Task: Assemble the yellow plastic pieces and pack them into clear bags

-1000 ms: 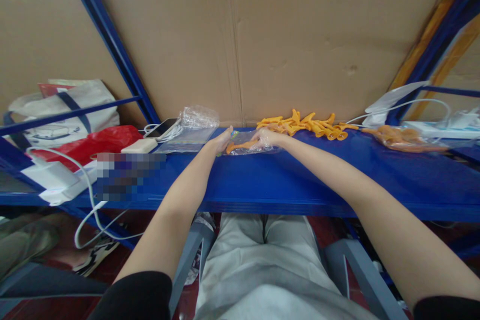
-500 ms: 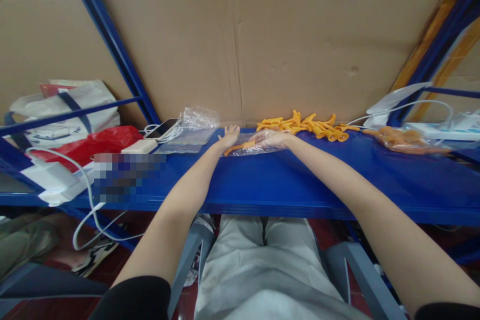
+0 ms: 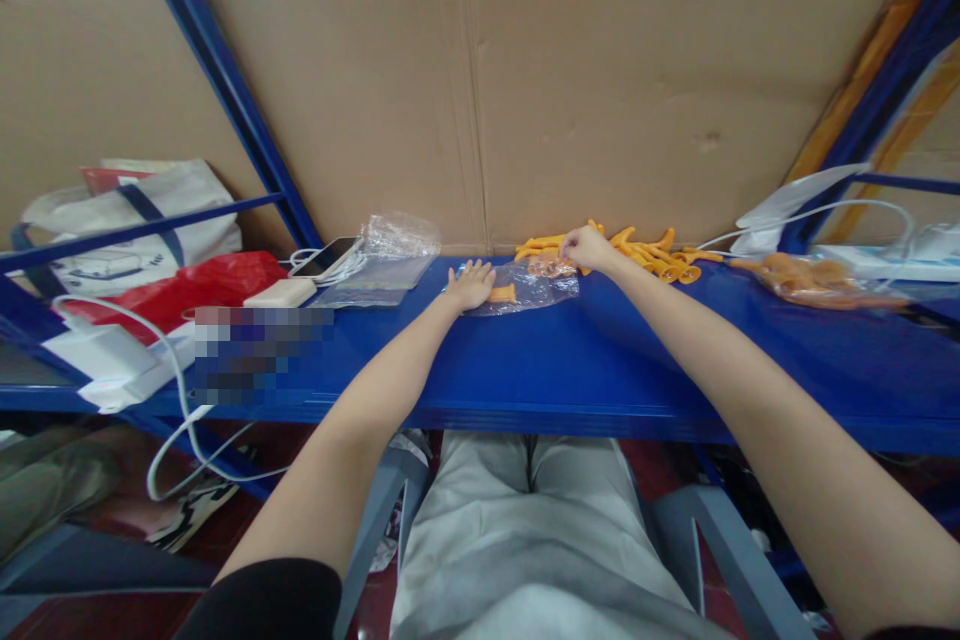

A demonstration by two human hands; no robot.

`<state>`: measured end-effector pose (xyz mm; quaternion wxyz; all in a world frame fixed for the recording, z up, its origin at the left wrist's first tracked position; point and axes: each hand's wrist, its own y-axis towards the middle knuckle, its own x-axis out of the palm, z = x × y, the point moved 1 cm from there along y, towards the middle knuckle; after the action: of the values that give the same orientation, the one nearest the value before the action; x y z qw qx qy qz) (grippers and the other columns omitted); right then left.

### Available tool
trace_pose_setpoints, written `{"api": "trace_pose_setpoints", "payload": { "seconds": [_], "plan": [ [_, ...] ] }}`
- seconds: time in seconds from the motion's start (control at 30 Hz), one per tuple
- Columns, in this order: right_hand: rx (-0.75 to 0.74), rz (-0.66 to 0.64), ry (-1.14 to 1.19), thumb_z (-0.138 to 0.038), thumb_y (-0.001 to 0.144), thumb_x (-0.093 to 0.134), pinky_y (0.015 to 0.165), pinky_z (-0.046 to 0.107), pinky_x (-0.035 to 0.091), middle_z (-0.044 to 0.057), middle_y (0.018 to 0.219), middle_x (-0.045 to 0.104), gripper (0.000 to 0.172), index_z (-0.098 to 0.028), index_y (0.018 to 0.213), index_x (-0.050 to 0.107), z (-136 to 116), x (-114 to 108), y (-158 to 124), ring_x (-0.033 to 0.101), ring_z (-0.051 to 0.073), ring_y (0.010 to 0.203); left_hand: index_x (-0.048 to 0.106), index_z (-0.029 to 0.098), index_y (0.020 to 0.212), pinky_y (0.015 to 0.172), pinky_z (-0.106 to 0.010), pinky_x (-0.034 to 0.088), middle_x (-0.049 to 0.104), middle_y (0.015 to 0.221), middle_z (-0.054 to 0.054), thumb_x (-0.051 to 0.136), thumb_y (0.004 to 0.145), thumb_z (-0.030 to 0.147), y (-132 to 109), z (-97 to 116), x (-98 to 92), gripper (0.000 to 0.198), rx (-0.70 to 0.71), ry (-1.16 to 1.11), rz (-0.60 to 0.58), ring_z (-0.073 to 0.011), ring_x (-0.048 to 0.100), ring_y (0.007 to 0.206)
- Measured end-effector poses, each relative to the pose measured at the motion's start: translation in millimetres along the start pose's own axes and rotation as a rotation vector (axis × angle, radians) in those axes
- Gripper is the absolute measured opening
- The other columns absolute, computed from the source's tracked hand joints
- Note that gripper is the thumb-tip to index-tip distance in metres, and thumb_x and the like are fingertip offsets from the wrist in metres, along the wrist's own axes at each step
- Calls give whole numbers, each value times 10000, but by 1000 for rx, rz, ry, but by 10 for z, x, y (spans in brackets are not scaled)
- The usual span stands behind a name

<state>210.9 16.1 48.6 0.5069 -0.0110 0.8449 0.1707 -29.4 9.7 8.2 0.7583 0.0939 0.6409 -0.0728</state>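
Observation:
A clear plastic bag (image 3: 536, 298) lies on the blue shelf with an orange plastic piece (image 3: 502, 294) inside it. My left hand (image 3: 471, 286) rests flat on the bag's left end, fingers stretched out and spread, partly over the orange piece. Behind the bag's right end is a pile of orange horn-shaped pieces (image 3: 660, 258). My right hand (image 3: 589, 248) is at the left part of this pile, its fingers drawn together near the bag's far right edge. What they pinch, if anything, is too small to make out.
Flat clear bags (image 3: 382, 278) lie to the left beside a phone (image 3: 326, 258) and a white box (image 3: 279, 293). A filled bag of orange pieces (image 3: 806, 277) sits at right. Cardboard (image 3: 600, 70) closes the back; a charger with cables (image 3: 112, 355) stands at left.
My right hand has left the bag's middle and moved right to the orange pile, its fingers now drawn together. My left hand has shifted slightly right and lies flatter on the bag.

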Motion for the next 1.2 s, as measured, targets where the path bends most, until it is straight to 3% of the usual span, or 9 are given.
{"api": "trace_pose_setpoints", "payload": {
  "seconds": [0.03, 0.1, 0.23, 0.5, 0.77, 1.0, 1.2],
  "plan": [
    [35, 93, -54, -85, 826, 483, 884, 374, 505, 149, 951, 729, 277, -77, 962, 724, 60, -24, 11, 664, 255, 952, 260, 226, 1575, 1221, -580, 84, 170, 1653, -39, 81, 1000, 424, 4, 6, 4, 634, -10, 2, -2, -262, 72, 1542],
    [74, 145, -96, -92, 833, 498, 913, 369, 488, 151, 1016, 721, 272, -77, 1007, 707, 140, -10, 8, 656, 257, 1002, 263, 226, 1575, 1221, -579, 84, 170, 1652, -43, 96, 997, 420, 15, 11, 11, 632, -29, 9, -10, -262, 73, 1542],
    [79, 40, -186, -139, 871, 538, 913, 363, 482, 161, 1107, 702, 270, -98, 1107, 664, 150, 111, -34, 655, 262, 1056, 247, 202, 1580, 1225, -567, 78, 126, 1657, -54, 106, 990, 423, 33, 7, 18, 645, -43, 17, -32, -262, 55, 1541],
    [169, -11, -416, -395, 919, 554, 929, 403, 477, 233, 1234, 659, 461, -92, 1265, 582, -45, 109, -102, 619, 349, 1167, 238, 220, 1582, 1229, -552, 63, 131, 1657, -36, 125, 981, 442, 20, -9, 0, 651, -50, 18, -61, -248, 32, 1541],
    [156, -10, -426, -221, 901, 535, 995, 427, 458, 258, 1245, 650, 381, -62, 1237, 617, -71, 181, -204, 604, 354, 1204, 261, 245, 1575, 1221, -569, 90, 170, 1653, -38, 151, 976, 451, 22, -10, 0, 643, -42, 14, -48, -259, 60, 1540],
    [166, 220, -243, -151, 853, 527, 1007, 393, 457, 203, 1237, 667, 421, -72, 1251, 639, 211, -147, -196, 611, 315, 1176, 253, 236, 1578, 1219, -575, 70, 164, 1653, -40, 146, 984, 434, 25, -7, 0, 635, -32, 20, -53, -260, 55, 1541],
    [157, 389, -19, -290, 856, 607, 872, 375, 521, 157, 1036, 710, 404, -87, 1202, 658, 377, -427, -286, 662, 264, 967, 262, 265, 1574, 1219, -572, 95, 181, 1652, -27, 159, 984, 441, 32, -11, 1, 624, -35, 15, -49, -267, 71, 1539]
  ]
}}
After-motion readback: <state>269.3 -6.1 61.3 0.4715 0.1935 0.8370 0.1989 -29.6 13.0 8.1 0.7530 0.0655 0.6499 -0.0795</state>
